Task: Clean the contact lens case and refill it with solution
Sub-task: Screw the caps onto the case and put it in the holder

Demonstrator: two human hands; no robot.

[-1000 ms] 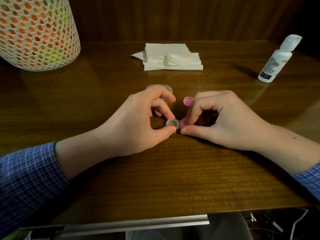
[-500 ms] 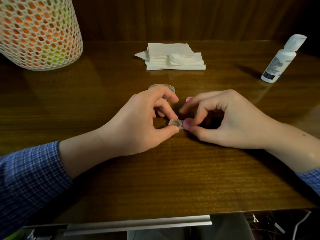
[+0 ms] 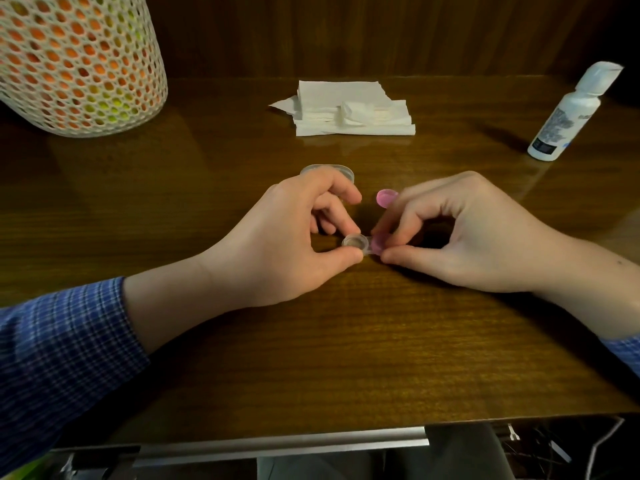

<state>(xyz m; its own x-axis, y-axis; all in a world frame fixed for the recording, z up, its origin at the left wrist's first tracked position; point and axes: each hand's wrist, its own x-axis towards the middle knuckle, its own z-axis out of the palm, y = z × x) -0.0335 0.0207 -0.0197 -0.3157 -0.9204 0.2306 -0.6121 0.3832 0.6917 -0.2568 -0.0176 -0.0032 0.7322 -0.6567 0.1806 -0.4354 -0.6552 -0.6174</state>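
The small clear contact lens case [image 3: 356, 242] lies on the wooden table [image 3: 311, 358] at the centre. My left hand [image 3: 291, 237] pinches its uncapped left well between thumb and fingers. My right hand [image 3: 460, 233] grips the pink cap [image 3: 377, 244] sitting on the case's right well. A second, loose pink cap [image 3: 386, 197] lies on the table just behind my right fingers. The white solution bottle [image 3: 571, 116] stands at the far right, apart from both hands.
A stack of white paper tissues [image 3: 353, 110] lies at the back centre. A clear oval lid or dish [image 3: 327, 169] peeks out behind my left hand. A large white mesh container [image 3: 76, 60] stands at the back left. The table's front edge [image 3: 277, 441] is near me.
My right fingers have shifted on the pink cap at the case's right well. The loose pink cap behind them shows more than half a second ago. The left hand has stayed put.
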